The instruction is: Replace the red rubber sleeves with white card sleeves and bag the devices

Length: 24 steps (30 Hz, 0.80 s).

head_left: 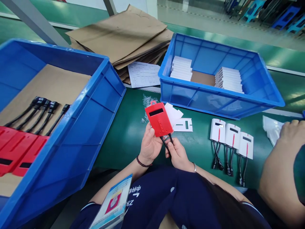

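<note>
My left hand (149, 144) grips a red plastic device (158, 118) with a black window, held upright above the green table. My right hand (177, 154) pinches the black cables (166, 142) that hang from the bottom of the device. Behind the device lie flat white cards (181, 122) and a bit of clear plastic wrap (147, 103). To the right, three white devices with black cables (232, 140) lie side by side on the table.
A big blue bin (78, 127) at left holds red devices and several black cables on cardboard. A second blue bin (269, 95) at the back right holds stacks of white pieces. Brown cardboard sheets (124, 35) and a paper form (143, 74) lie behind. Another person's arm (278, 171) reaches in at right.
</note>
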Tool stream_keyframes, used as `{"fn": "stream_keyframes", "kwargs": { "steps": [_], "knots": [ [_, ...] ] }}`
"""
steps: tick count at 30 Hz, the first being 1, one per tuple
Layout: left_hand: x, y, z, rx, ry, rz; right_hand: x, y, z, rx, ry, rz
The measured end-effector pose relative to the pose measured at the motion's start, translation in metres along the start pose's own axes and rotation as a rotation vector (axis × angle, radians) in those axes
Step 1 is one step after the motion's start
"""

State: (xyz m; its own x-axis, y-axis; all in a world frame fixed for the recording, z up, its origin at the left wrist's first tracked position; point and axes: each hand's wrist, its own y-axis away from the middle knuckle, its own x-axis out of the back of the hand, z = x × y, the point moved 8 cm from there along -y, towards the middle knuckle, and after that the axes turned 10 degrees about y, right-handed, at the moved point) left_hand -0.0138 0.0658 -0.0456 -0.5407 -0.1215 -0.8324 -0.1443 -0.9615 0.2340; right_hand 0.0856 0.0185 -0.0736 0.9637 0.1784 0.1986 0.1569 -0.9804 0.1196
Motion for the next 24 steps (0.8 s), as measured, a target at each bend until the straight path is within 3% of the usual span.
{"fn": "stream_keyframes", "kwargs": {
  "steps": [4, 7, 10, 15, 19, 24],
  "knots": [
    [0.007, -0.002, -0.008, 0.108, 0.122, 0.013, 0.003, 0.002, 0.001, 0.004, 0.006, 0.025],
    [0.012, -0.007, -0.011, 0.179, 0.087, -0.007, 0.001, 0.003, 0.001, 0.003, 0.039, 0.0],
    [0.012, -0.012, -0.008, 0.146, 0.048, -0.05, -0.001, 0.003, 0.003, -0.006, -0.024, 0.005],
    [0.0, -0.009, -0.019, 0.128, 0.062, -0.152, 0.008, 0.002, 0.001, 0.094, -0.119, 0.155],
    [0.002, -0.005, -0.025, 0.0, 0.017, -0.165, 0.006, 0.001, 0.002, 0.098, -0.069, 0.109],
    [0.001, -0.003, -0.027, -0.025, -0.06, -0.176, 0.007, 0.0, 0.004, 0.057, 0.006, 0.097]
  ]
}}
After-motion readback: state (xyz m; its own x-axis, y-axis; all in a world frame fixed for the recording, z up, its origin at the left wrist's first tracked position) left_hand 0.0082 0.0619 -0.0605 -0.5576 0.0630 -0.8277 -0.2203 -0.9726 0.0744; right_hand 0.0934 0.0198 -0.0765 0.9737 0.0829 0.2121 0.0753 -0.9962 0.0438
